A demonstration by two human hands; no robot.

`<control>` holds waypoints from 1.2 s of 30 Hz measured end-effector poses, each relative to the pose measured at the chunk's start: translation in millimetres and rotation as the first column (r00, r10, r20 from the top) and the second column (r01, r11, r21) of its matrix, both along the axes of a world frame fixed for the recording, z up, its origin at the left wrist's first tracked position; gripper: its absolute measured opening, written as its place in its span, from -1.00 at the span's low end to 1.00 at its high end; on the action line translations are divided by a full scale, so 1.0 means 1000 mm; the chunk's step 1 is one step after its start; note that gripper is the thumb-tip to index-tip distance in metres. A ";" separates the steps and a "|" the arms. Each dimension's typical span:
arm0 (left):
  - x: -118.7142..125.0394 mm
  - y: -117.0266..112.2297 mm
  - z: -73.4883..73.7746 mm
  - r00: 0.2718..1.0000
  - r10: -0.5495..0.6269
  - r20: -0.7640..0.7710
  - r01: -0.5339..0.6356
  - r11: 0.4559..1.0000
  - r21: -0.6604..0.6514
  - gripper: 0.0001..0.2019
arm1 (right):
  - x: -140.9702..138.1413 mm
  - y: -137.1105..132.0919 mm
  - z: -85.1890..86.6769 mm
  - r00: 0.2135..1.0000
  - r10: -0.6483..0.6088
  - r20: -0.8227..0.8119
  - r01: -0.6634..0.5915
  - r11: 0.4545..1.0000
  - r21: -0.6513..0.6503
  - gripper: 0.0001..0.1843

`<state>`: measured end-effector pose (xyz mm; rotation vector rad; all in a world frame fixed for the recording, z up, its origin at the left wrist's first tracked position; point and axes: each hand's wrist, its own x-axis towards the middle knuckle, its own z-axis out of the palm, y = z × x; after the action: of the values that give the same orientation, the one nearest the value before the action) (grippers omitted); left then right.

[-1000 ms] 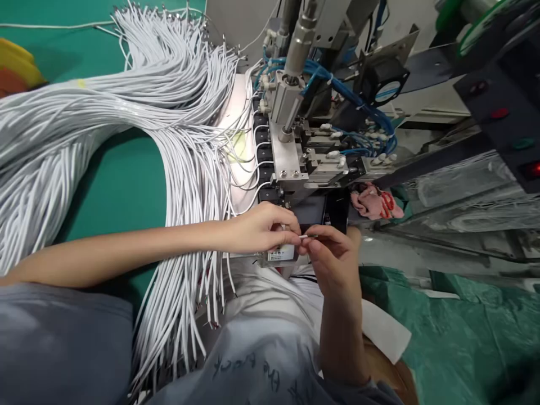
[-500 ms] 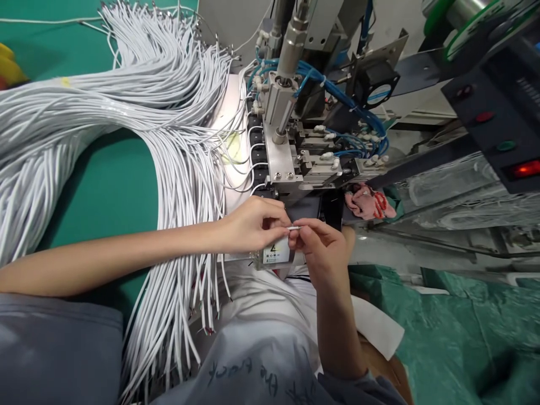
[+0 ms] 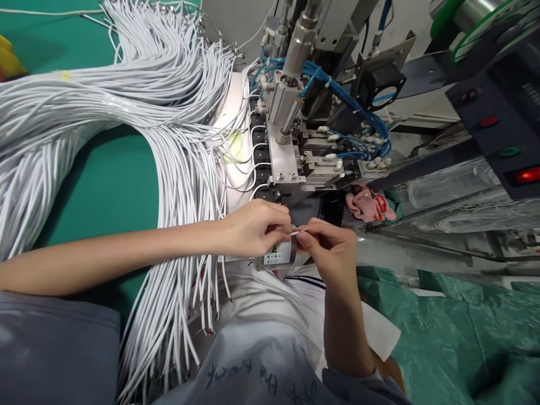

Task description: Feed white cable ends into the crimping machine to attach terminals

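Observation:
Between my two hands runs the end of a white cable point(image 3: 298, 232), short and thin where it shows. My left hand point(image 3: 258, 228) pinches it from the left, thumb against bent fingers. From the right, my right hand point(image 3: 331, 247) closes thumb and forefinger at its tip; the very end is hidden by the fingers. Just beneath my hands is a box with a white printed label point(image 3: 278, 256). A large bundle of white cables point(image 3: 181, 169) spreads over the green table point(image 3: 122, 180) to the left, with loose ends hanging over the front edge.
Beyond my hands stands a machine with metal cylinders point(image 3: 283, 104), blue air hoses point(image 3: 337, 93) and black blocks point(image 3: 260, 154) that several cables enter. A control box point(image 3: 502, 118) is at right, near a wire spool point(image 3: 468, 22). A pink cloth point(image 3: 369, 203) and green sheeting point(image 3: 455, 332) lie at right.
My right hand has shifted slightly right and its wrist has turned. My left hand stays nearly in place, still pinching the cable. The view has moved a little.

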<state>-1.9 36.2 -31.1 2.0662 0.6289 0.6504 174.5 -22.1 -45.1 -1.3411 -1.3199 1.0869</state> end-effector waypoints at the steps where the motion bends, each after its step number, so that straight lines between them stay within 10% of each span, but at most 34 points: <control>1: 0.001 -0.001 0.000 1.000 0.004 0.003 -0.004 0.999 -0.034 -0.86 | -0.003 -0.001 -0.004 0.999 -0.026 -0.020 0.026 0.999 0.024 -0.89; 5: 0.002 -0.002 0.001 0.999 0.014 0.051 -0.007 0.992 -0.128 -0.81 | -0.019 -0.009 -0.014 0.977 -0.199 -0.071 0.206 0.971 0.122 -0.83; 8: -0.002 0.000 0.002 1.000 0.011 -0.027 -0.007 0.986 0.165 -0.82 | -0.024 -0.013 -0.007 0.939 -0.308 0.153 0.260 0.927 0.271 -0.87; 13: -0.007 0.004 0.003 0.965 0.071 -0.252 0.109 0.766 0.633 -0.76 | -0.015 -0.006 0.009 0.896 -0.173 0.409 0.043 0.951 0.308 -0.89; 21: 0.002 -0.005 -0.005 0.994 0.110 -0.018 -0.107 0.984 0.140 -0.80 | -0.027 0.000 -0.007 0.943 -0.298 0.149 0.243 0.922 0.303 -0.82; 36: -0.004 0.020 -0.022 0.815 0.142 -0.562 0.131 0.899 0.417 -0.72 | -0.003 0.044 -0.054 0.994 0.058 -0.090 -0.067 0.993 -0.094 -0.69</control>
<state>-5.9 56.6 -52.8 2.7279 0.8913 0.1366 171.3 22.3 -98.9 -1.3150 -1.2654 1.2530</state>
